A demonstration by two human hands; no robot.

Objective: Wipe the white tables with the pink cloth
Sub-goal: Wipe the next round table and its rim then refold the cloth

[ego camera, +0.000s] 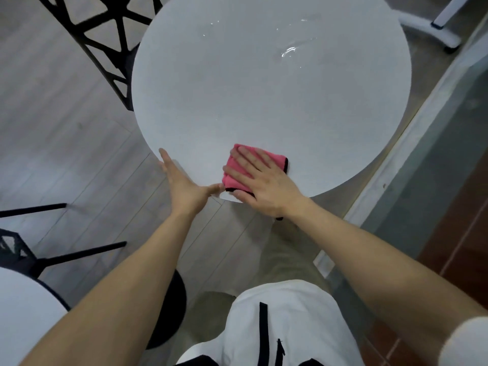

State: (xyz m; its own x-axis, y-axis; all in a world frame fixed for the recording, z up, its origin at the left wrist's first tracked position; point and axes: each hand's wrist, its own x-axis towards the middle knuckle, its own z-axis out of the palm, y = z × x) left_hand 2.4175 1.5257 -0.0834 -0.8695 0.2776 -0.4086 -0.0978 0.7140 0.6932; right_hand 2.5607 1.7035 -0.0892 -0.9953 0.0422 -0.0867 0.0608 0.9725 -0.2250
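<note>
Head view: I've got the right hand (260,184) flat, fingers spread, pressing the cloth (276,159) beneath it for full contact; left hand (184,186), fingers straight, lies along the rim of the table (264,101) beside it, probably steadying.

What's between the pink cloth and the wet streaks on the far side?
Only bare white tabletop lies between the pink cloth and the wet streaks, as the head view shows.
</note>
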